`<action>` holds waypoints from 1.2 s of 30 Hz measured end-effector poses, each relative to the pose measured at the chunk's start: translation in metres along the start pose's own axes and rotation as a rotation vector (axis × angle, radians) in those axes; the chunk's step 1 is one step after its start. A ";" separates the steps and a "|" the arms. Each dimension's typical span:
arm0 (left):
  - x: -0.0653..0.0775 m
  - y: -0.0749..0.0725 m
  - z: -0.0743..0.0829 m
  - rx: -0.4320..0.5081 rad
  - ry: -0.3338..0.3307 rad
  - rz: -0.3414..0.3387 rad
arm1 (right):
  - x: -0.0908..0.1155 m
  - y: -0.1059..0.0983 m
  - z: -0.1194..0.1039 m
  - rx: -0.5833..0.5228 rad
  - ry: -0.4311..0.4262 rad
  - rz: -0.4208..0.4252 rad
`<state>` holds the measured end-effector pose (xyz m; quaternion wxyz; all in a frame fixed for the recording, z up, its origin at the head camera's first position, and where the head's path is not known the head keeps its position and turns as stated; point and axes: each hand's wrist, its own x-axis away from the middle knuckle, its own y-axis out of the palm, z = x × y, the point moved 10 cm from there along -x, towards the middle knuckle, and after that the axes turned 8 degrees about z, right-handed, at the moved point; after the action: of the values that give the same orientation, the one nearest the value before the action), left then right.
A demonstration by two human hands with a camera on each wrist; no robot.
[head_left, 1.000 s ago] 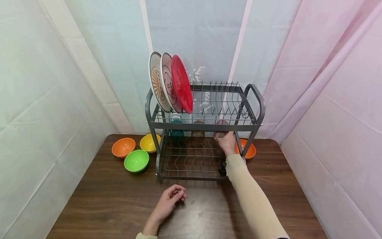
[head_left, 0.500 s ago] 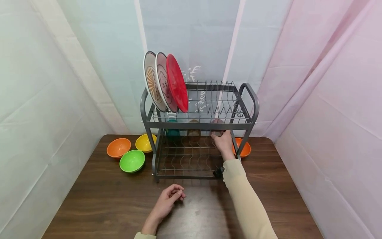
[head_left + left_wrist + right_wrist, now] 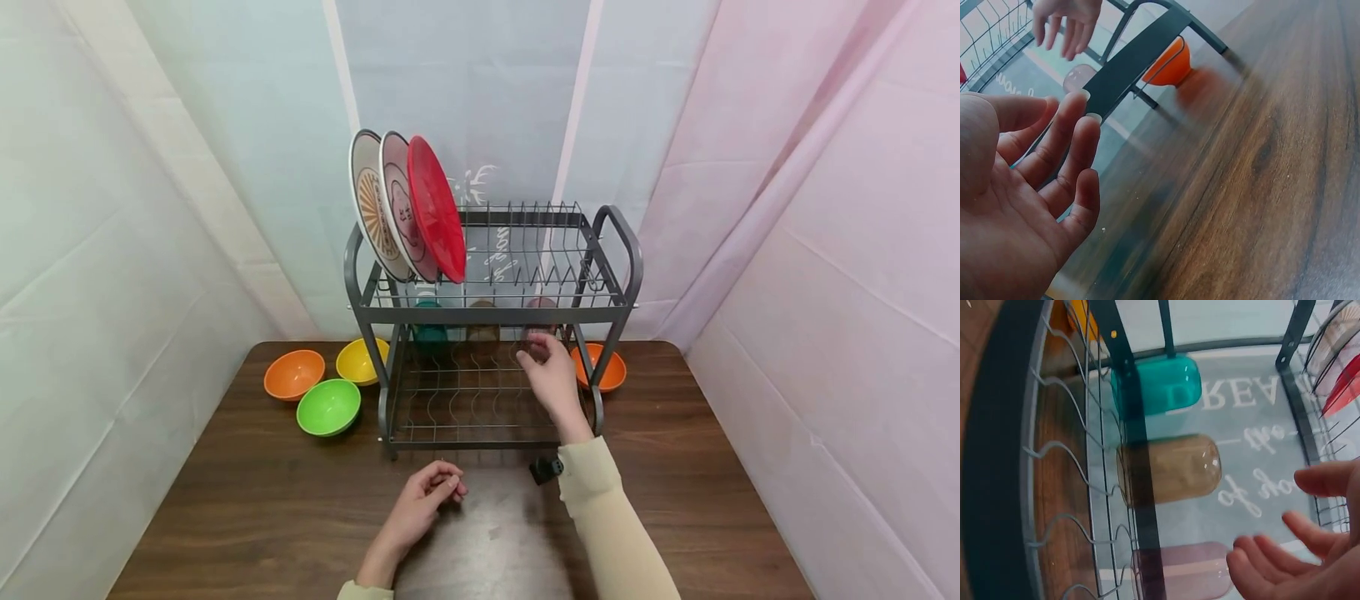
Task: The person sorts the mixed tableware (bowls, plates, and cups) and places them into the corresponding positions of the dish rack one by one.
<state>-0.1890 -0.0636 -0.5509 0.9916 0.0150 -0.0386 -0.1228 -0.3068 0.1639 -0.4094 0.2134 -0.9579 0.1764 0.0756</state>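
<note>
A dark two-tier dish rack point(image 3: 495, 316) stands on the table. Three glasses sit along the back of its lower tier: a teal glass point(image 3: 1175, 384), a brown glass point(image 3: 1185, 469) and a pinkish glass point(image 3: 1194, 572). My right hand point(image 3: 553, 377) hovers over the lower tier, in front of the pinkish glass and apart from it; its fingers are loosely bent around nothing. On the table before the rack rests my left hand point(image 3: 420, 504), its fingers relaxed and holding nothing, as the left wrist view also shows.
Two patterned plates and a red plate point(image 3: 437, 208) stand upright at the upper tier's left. Left of the rack are an orange bowl point(image 3: 294, 374), a green bowl point(image 3: 328, 407) and a yellow bowl point(image 3: 360, 362). Another orange bowl point(image 3: 611, 367) is at the right, partly behind the rack's leg.
My right hand has let go of the pinkish glass and drawn back toward me. The glass stays on the lower tier. The left hand keeps its place; the head view has shifted slightly.
</note>
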 end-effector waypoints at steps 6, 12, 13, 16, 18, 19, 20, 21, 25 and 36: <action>-0.003 0.000 0.005 -0.014 0.019 0.012 | 0.023 0.001 0.000 -0.035 -0.070 -0.090; -0.007 0.001 0.008 -0.006 0.014 0.034 | 0.041 -0.015 -0.002 -0.015 -0.153 -0.138; -0.008 0.001 0.009 -0.001 0.014 0.038 | 0.044 -0.020 -0.003 -0.014 -0.161 -0.136; -0.009 0.002 0.011 0.016 0.017 0.049 | 0.050 -0.038 -0.006 -0.023 -0.173 -0.120; -0.009 0.003 0.011 0.024 0.015 0.056 | 0.052 -0.050 -0.006 -0.027 -0.180 -0.106; -0.009 0.003 0.010 0.027 0.012 0.059 | 0.053 -0.056 -0.006 -0.031 -0.183 -0.102; -0.010 0.003 0.010 0.030 0.008 0.061 | 0.054 -0.062 -0.005 -0.031 -0.185 -0.095; -0.009 0.003 0.009 0.033 0.003 0.061 | 0.055 -0.068 -0.004 -0.039 -0.184 -0.090; -0.009 0.003 0.006 0.068 -0.016 0.062 | 0.056 -0.093 0.002 -0.107 -0.185 -0.039; -0.009 0.017 0.007 0.232 -0.053 -0.053 | 0.031 -0.146 0.049 0.043 -0.156 0.178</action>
<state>-0.1944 -0.0453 -0.5442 0.9782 0.1274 -0.0783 -0.1438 -0.2270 0.2996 -0.4044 0.2391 -0.9249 0.2454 0.1647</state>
